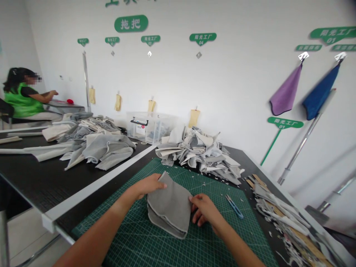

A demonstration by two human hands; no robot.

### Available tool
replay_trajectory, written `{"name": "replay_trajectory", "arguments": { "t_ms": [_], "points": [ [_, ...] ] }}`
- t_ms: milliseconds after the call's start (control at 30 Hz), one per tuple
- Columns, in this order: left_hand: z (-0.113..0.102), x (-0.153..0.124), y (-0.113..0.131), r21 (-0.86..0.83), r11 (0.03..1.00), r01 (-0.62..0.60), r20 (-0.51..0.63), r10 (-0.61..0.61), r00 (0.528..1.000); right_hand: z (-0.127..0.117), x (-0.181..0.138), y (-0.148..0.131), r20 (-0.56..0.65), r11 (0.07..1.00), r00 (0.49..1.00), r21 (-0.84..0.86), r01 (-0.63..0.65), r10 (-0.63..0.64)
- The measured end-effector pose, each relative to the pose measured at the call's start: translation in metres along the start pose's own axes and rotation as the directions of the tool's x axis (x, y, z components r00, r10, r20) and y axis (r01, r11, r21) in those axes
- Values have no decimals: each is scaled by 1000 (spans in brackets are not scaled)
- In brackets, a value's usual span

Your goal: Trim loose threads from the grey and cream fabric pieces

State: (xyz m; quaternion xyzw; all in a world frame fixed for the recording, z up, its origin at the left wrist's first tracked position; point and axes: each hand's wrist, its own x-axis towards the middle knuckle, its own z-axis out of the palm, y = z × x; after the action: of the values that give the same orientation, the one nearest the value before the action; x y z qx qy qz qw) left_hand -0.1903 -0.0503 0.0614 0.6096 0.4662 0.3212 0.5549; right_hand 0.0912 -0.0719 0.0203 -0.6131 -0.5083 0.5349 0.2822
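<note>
A folded piece of grey cloth is held just over the green cutting mat, its layered lower edge facing me. My left hand grips its upper left part, thumb on top and the other fingers largely hidden. At the cloth's right edge, my right hand pinches the fabric between thumb and index finger, with the remaining fingers curled below. Blue-handled thread snips lie on the mat to the right of my right hand.
A heap of grey and white cloth pieces sits behind the mat, and another pile on the left table. A clear plastic bin stands by the wall. Fabric strips line the right edge. A person in a green vest sits far left.
</note>
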Motion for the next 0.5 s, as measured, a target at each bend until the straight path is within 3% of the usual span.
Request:
{"name": "replay_trajectory", "arguments": {
  "t_ms": [67,200,333,367,433,500],
  "points": [
    [-7,4,1,-27,999,-23,-143,19,990,-1,2,2,14,1000,1000,12,2,-2],
    [-39,15,8,-40,997,-62,-435,38,899,-3,4,6,72,999,996,13,41,-42],
    [-85,30,24,-66,997,-49,-501,9,865,-4,5,7,115,998,991,-9,64,-63],
    [-98,34,31,-56,996,-74,-548,32,836,-4,5,7,122,997,990,-14,69,-67],
    [-124,40,45,1,983,-183,-696,132,706,-4,5,6,132,997,989,-23,76,-72],
    [-152,44,60,161,940,-300,-856,285,432,-3,4,5,136,997,988,-30,75,-70]
  ]
}}
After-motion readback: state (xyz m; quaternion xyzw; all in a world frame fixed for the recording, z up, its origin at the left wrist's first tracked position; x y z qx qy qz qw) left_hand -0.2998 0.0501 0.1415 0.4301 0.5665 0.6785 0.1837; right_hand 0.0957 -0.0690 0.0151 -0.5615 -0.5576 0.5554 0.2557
